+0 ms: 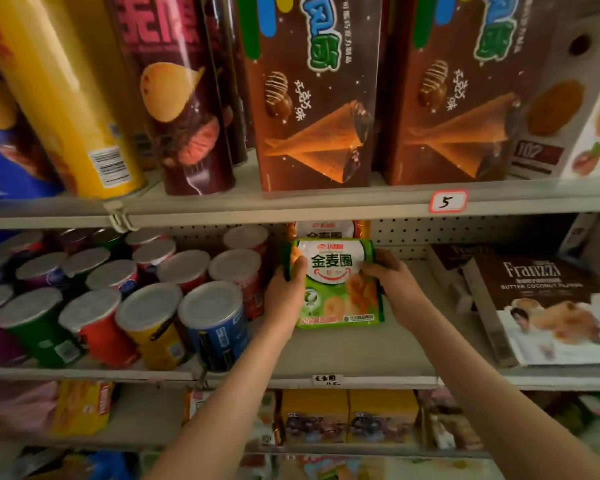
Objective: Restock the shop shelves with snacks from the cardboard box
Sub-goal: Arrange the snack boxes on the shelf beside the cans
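A green and white snack bag [338, 289] stands upright on the middle shelf [361, 351], held from both sides. My left hand [286, 294] grips its left edge with the thumb on the front. My right hand [394, 282] holds its right edge. Behind it stands another bag of the same kind [328, 230], orange and white, mostly hidden by the shelf above. The cardboard box is out of view.
Small chip cans [153, 306] crowd the shelf to the left of the bag. Franzzi biscuit boxes [541, 306] lie to the right. The upper shelf holds tall chip tubes [181, 98] and brown cone-snack boxes [312, 98]. Yellow boxes [347, 414] sit on the shelf below.
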